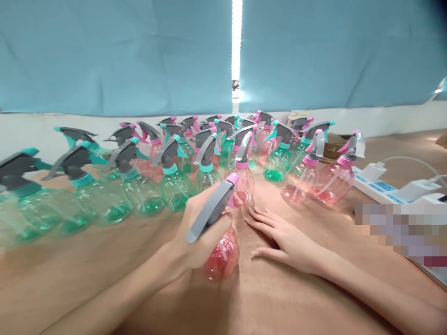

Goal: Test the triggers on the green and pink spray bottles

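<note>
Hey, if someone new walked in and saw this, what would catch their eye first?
Probably the pink spray bottle at front centre, gripped in the left hand, with the right hand flat on the table beside it. Behind, and along the left, stands a crowd of green and pink spray bottles. Above them, a bright strip splits the blue sheets.

The held spray bottle (220,261) is a see-through pinkish red, its grey lever (207,216) ending in a pink nozzle (233,178). Around it I see clear green bottles (177,187) with turquoise collars (170,169), deeper green liquid (274,175) inside, and paler pink bottles (303,182) with pink collars (311,160). The cloth (104,56) is plain blue, the wall (384,122) white, the worktop (296,298) light brown, the power strip (386,187) white with blue patches.
</note>
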{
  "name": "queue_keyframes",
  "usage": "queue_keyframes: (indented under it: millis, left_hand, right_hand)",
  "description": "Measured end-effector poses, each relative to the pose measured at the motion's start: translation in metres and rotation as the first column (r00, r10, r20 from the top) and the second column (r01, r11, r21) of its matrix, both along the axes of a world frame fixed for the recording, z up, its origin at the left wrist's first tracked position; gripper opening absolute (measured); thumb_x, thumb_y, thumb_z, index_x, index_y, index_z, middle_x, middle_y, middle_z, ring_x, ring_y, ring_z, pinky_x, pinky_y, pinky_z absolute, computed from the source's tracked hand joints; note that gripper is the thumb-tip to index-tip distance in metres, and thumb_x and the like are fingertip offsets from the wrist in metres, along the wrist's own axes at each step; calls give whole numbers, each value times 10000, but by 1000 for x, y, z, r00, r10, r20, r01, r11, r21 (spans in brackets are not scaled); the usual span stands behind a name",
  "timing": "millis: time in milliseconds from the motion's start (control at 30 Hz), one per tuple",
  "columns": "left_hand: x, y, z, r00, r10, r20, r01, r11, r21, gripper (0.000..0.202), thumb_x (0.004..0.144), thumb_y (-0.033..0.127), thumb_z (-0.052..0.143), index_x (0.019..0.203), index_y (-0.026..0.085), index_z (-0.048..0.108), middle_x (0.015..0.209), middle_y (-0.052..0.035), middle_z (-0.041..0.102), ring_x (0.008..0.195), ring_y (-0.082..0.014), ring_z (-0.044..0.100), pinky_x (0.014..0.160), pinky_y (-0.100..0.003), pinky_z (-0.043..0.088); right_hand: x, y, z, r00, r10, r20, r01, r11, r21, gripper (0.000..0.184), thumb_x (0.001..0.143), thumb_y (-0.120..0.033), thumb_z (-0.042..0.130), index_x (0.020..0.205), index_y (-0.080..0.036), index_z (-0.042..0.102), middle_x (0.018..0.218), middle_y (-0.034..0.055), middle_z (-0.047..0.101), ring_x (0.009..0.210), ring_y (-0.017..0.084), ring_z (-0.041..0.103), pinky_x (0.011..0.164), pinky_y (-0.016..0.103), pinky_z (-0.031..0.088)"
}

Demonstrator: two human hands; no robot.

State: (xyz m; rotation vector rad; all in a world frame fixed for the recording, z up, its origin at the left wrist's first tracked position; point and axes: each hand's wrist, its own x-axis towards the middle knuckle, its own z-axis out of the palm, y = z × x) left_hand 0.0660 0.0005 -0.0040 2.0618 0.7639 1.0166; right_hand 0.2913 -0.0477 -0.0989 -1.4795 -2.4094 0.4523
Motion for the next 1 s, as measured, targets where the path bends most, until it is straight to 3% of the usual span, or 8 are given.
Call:
queue_keyframes:
  millis: [200,400,567,833,1000]
  left_hand:
    - [0,-1,0,1000,3,-2,-3,1000,-18,64,766,205,497,743,217,439,692,32,423,610,-145,437,588,-291,370]
    - [-1,-1,-1,1000,-16,-4,17,999,42,51,788,185,496,774,216,458,691,38,432,578,-129,391,550,-277,344]
    - [0,-1,0,1000,-8,25,8,1000,-6,116,776,159,517,734,223,429,638,55,362,551,-124,377,542,-277,323]
    - [-1,-2,-2,998,55,3,-55,998,-21,100,775,193,546,707,222,479,653,27,510,674,-176,540,610,-302,428]
    - [-2,-2,-3,1000,24,-8,-24,999,-39,82,799,191,540,740,220,491,633,46,473,571,-140,479,559,-286,403]
  right_hand:
    - [1,0,-1,1000,-5,-21,4,1000,-9,743,904,-627,478,1482,-172,375,1552,121,310,1451,305,223,1172,539,221]
    - [2,-1,-3,999,-13,-43,13,1000,0,711,910,-605,490,1475,-186,391,1544,113,336,1449,308,231,1169,541,233]
    - [2,-1,-2,999,-6,-41,6,1000,4,723,913,-609,477,1472,-158,393,1542,129,334,1445,311,243,1167,543,235]
    - [3,-1,-1,1000,-5,-24,5,1000,3,733,912,-617,471,1473,-152,391,1537,141,344,1441,315,254,1161,543,250]
    - [2,-1,-2,1000,-2,-30,3,1000,10,724,913,-617,469,1467,-156,403,1537,138,345,1442,312,255,1162,540,249]
